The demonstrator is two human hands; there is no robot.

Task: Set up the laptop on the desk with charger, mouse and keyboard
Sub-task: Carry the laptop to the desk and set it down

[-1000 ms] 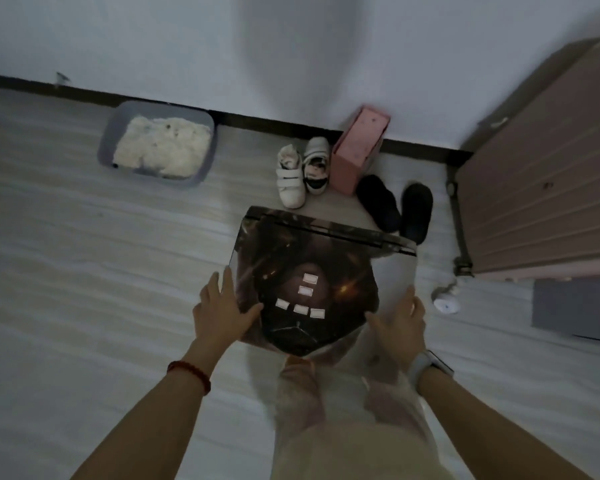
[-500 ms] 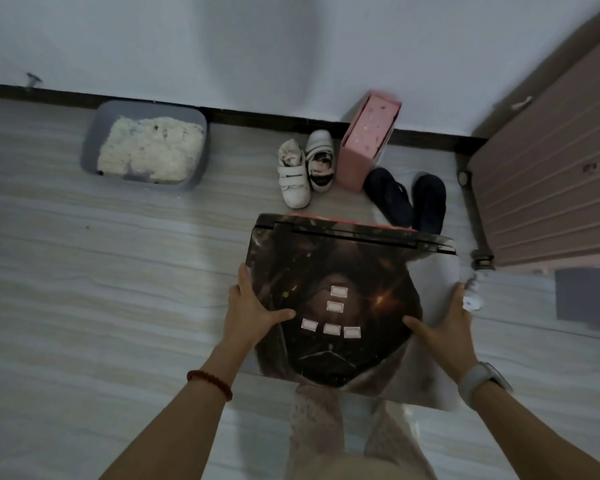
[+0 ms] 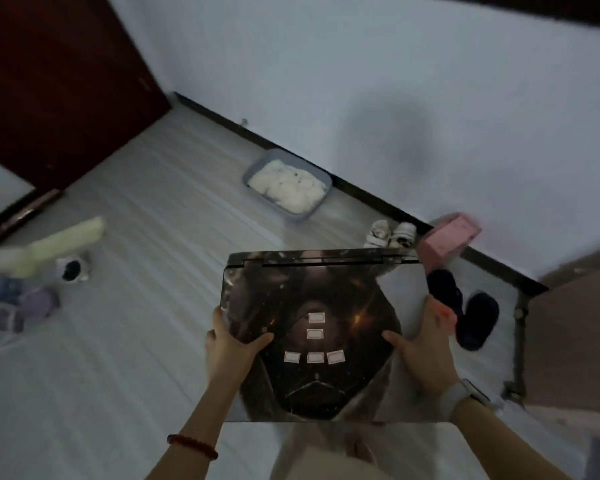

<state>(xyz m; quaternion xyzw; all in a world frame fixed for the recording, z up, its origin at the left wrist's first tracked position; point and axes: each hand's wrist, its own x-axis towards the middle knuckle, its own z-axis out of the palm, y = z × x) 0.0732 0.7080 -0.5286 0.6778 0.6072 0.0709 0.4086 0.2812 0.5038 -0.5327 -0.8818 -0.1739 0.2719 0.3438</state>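
A closed laptop (image 3: pixel 319 306) with a dark printed lid and several small white stickers is held flat in the air above the floor, in front of my body. My left hand (image 3: pixel 227 348) grips its left edge, thumb on top of the lid. My right hand (image 3: pixel 425 348), with a watch on the wrist, grips the right edge the same way. No desk, charger, mouse or keyboard is in view.
A grey tray of white filling (image 3: pixel 288 185) sits by the wall. Small white shoes (image 3: pixel 392 233), a pink box (image 3: pixel 449 239) and dark slippers (image 3: pixel 465 310) lie ahead right. A brown cabinet (image 3: pixel 575 330) stands right, toys (image 3: pixel 49 251) left, a dark red door (image 3: pixel 56 81) far left.
The view has swung left, bringing the door and toys into sight. The laptop stays gripped in both hands and now sits nearer and larger in view.
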